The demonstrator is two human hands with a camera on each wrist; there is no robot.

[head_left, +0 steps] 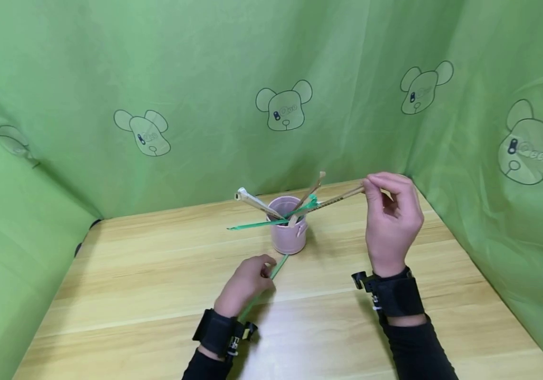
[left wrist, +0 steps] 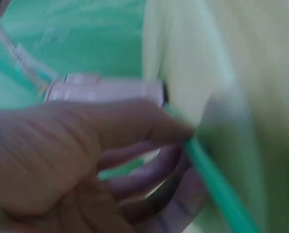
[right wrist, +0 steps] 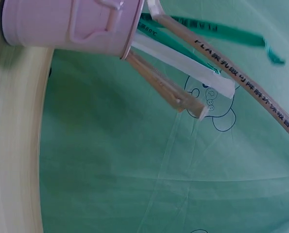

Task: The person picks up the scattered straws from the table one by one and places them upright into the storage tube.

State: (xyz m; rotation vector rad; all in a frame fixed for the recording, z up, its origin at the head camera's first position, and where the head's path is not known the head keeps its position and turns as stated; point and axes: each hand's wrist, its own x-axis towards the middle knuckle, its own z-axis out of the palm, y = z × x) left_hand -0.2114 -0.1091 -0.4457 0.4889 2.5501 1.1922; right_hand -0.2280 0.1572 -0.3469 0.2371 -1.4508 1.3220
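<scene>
A small pink bucket [head_left: 288,240] with a side handle stands on the table. Several wrapped straws lean out of it, among them white-wrapped ones [head_left: 257,203], green ones [head_left: 252,226] and a brown one [head_left: 316,184]. My right hand [head_left: 392,219] pinches the far end of a brown straw in a printed clear wrapper [right wrist: 241,80]; its other end is at the bucket's mouth. Close in front of the bucket, my left hand [head_left: 247,282] pinches a green straw [left wrist: 217,184] low over the table, its tip near the bucket's base. The left wrist view is blurred.
Green curtains [head_left: 195,63] printed with bear heads hang behind and on both sides of the wooden table [head_left: 148,274]. A black wrist strap with a camera [head_left: 397,295] sits on each forearm.
</scene>
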